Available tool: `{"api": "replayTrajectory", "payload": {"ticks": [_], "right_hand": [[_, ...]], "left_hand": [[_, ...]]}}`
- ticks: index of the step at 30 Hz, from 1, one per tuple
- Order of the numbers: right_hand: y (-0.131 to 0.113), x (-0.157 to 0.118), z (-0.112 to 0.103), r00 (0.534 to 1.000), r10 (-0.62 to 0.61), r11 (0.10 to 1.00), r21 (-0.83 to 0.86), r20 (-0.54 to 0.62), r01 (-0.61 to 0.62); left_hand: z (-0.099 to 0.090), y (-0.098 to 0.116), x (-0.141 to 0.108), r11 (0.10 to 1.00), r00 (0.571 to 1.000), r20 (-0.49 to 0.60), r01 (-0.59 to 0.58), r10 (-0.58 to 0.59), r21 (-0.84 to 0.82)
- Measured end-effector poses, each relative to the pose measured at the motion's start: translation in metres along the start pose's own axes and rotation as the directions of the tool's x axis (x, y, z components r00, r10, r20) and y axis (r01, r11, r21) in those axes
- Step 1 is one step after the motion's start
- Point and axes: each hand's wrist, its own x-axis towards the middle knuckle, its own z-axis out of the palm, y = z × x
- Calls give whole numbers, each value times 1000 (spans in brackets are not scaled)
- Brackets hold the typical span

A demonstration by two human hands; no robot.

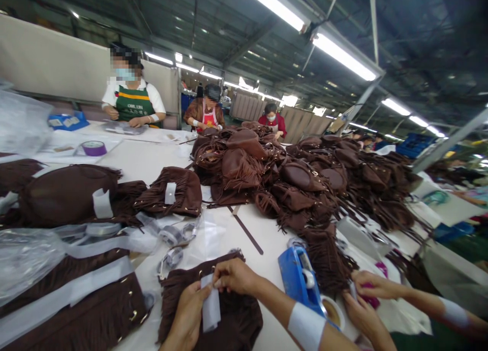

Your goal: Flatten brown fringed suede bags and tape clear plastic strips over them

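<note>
A dark brown fringed bag [240, 315] lies on the white table in front of me. A strip of white wrapping [211, 310] hangs over its upper part. My left hand [188, 313] pinches the upper left edge of this strip. My right hand [234, 276] comes in from the right, its fingers closed at the strip's top, close to my left fingertips. A white band is round my right forearm. Just right of that arm stands a blue tape dispenser [299, 277], with a tape roll [332, 310] beside it.
Brown bags [301, 176] are heaped across the table [141, 155]. More wrapped bags [68, 191] and clear plastic [28, 262] lie left. A co-worker's hands [366, 300] work at the right. Across the table are people, a purple tape roll [93, 148] and a dark strap [247, 231].
</note>
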Motion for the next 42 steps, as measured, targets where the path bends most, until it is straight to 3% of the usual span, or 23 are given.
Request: {"api": "replayTrajectory", "payload": {"ticks": [7, 13, 18, 25, 31, 37, 42], "right_hand": [[-10, -3, -6, 999, -31, 957, -290, -9, 27], [-25, 4, -7, 999, 4, 815, -579, -41, -27], [-42, 15, -10, 996, 94, 715, -696, 3, -65], [-70, 30, -17, 932, 315, 697, -711, 181, -97], [-76, 44, -12, 863, 432, 708, -692, 262, -145], [-80, 47, -6, 855, 433, 722, -678, 286, -138], [-75, 28, -13, 895, 392, 779, -595, 214, -199]], "left_hand": [[-5, 1, 1, 999, 998, 30, 51, -51, 2], [-8, 0, 2, 993, 993, 52, 112, -110, -27], [-8, 2, 2, 991, 990, 47, 132, -132, 1], [-8, 6, -4, 991, 987, 86, 135, -134, 4], [-16, 0, 2, 993, 983, 145, 113, -115, 22], [-11, -3, 8, 996, 993, 86, 84, -84, 4], [-11, -1, 12, 992, 991, 47, 123, -124, 23]]}}
